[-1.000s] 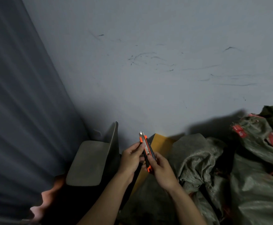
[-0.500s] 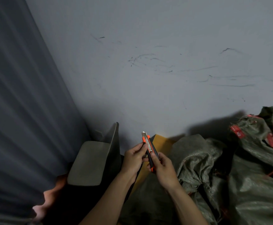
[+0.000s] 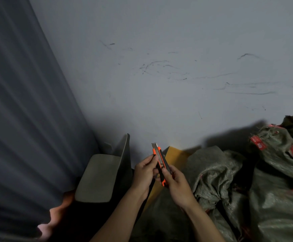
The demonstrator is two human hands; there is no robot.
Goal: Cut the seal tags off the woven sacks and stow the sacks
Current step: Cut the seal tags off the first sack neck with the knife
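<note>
- Both hands meet low and centre on an orange-and-black utility knife (image 3: 161,159), its blade tip toward twelve o'clock.
- The left hand (image 3: 143,173) pinches its upper end; the right hand (image 3: 179,187) curls round the handle.
- Green woven sacks (image 3: 213,173) heap at four o'clock, with red seal tags (image 3: 258,143) at three.

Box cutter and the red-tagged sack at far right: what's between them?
In the head view, a crumpled green woven sack fills most of the stretch between the box cutter and the red-tagged sack; past it there is only deep shadow.
</note>
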